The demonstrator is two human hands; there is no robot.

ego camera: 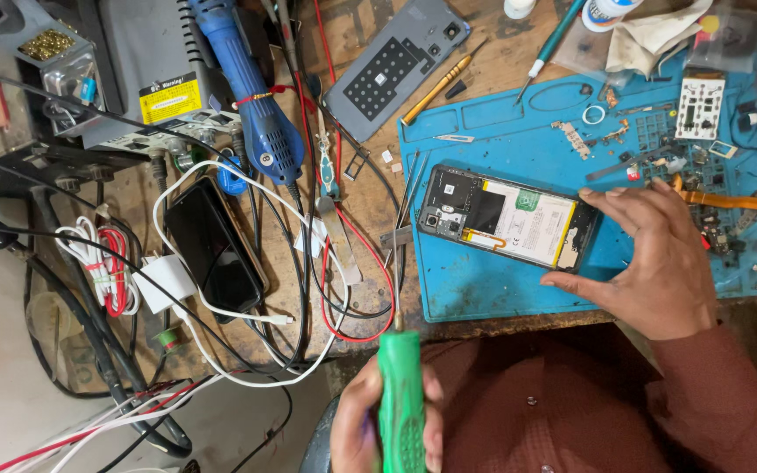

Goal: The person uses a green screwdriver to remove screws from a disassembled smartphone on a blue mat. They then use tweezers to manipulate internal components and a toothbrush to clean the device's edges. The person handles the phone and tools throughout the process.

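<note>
An opened smartphone point(505, 219) lies back-off on the blue repair mat point(484, 289), its battery and circuit board showing. My right hand point(654, 263) rests at the phone's right end, fingers on its upper corner and thumb under its lower edge. My left hand point(370, 429) is low by my chest, wrapped round the green handle of a screwdriver point(400, 394). Its thin shaft points up past the mat's left edge, apart from the phone.
A grey phone back cover point(396, 66), a yellow-handled tool point(435, 88) and tweezers lie above the mat. Several small parts and a flex cable point(738, 203) crowd the mat's right side. To the left lie a black phone point(212, 250), tangled cables point(247, 324) and a blue hot-air handle point(247, 88).
</note>
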